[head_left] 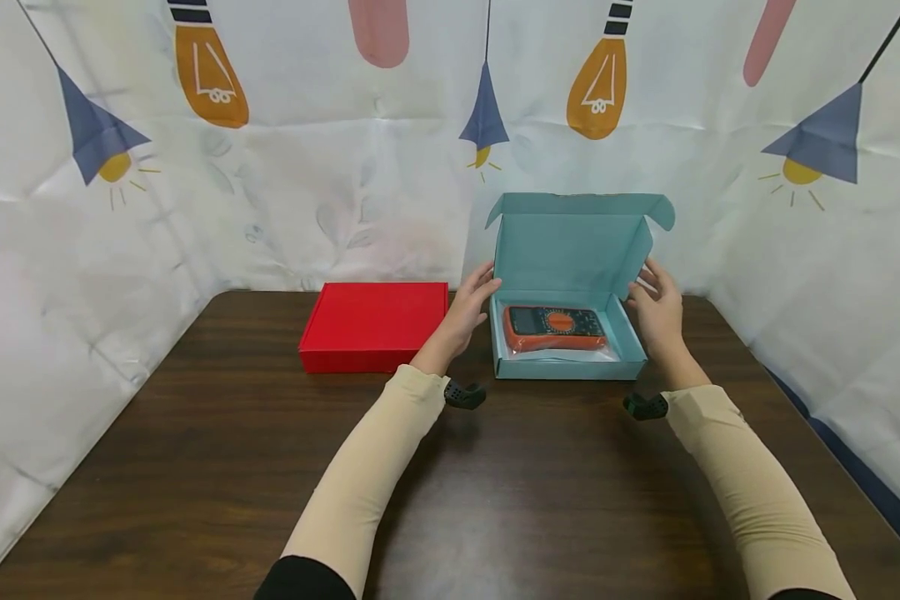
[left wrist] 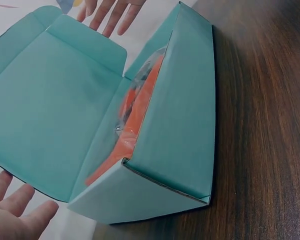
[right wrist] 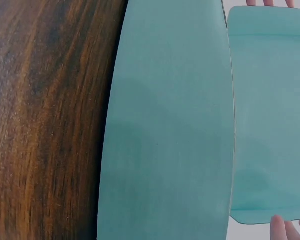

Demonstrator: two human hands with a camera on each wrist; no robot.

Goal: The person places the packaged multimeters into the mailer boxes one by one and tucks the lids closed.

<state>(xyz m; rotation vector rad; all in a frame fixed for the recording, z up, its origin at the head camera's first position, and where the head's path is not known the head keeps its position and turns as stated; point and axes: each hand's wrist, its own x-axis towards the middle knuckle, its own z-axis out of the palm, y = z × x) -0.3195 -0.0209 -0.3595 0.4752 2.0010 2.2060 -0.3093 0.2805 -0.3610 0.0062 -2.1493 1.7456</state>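
Observation:
A teal cardboard box sits on the table with its lid raised at the back. Inside lies an orange and black multimeter, wrapped in a clear plastic bag. My left hand is at the lid's left side, its fingers loosely extended; the left wrist view has those fingers right at the lid's edge. On the opposite side my right hand has relaxed fingers beside the lid. In the right wrist view, its fingertips overlap the lid's side edge.
Left of the teal box, behind my left forearm, stands a closed red box. Both rest on a dark wooden table. White printed fabric hangs behind the table and along its sides.

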